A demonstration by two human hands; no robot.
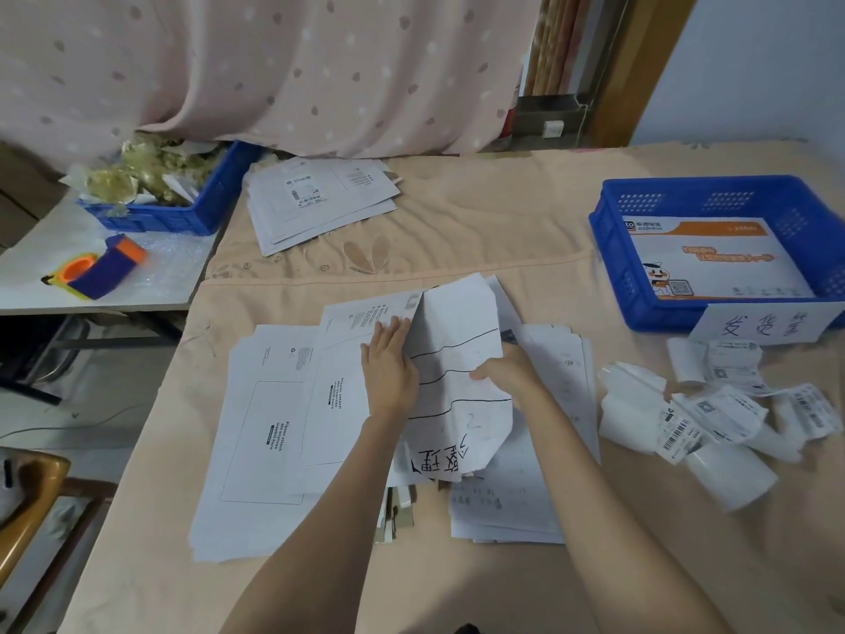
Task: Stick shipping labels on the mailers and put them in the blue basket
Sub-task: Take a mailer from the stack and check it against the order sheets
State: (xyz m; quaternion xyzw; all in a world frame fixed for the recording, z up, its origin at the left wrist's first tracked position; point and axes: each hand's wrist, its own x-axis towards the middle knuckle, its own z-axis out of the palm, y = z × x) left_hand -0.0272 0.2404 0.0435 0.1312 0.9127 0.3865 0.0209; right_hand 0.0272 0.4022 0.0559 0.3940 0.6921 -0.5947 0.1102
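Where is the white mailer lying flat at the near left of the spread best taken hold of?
The mailer lies flat, its right side tucked under a neighbouring mailer. Probably best to pinch the free near-left corner, fingers sliding under from the left, where nothing covers it.

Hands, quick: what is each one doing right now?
Left hand: fingers straight, pressing flat on the handwritten sheet.
Right hand: fingers curled, gripping the same sheet's edge.
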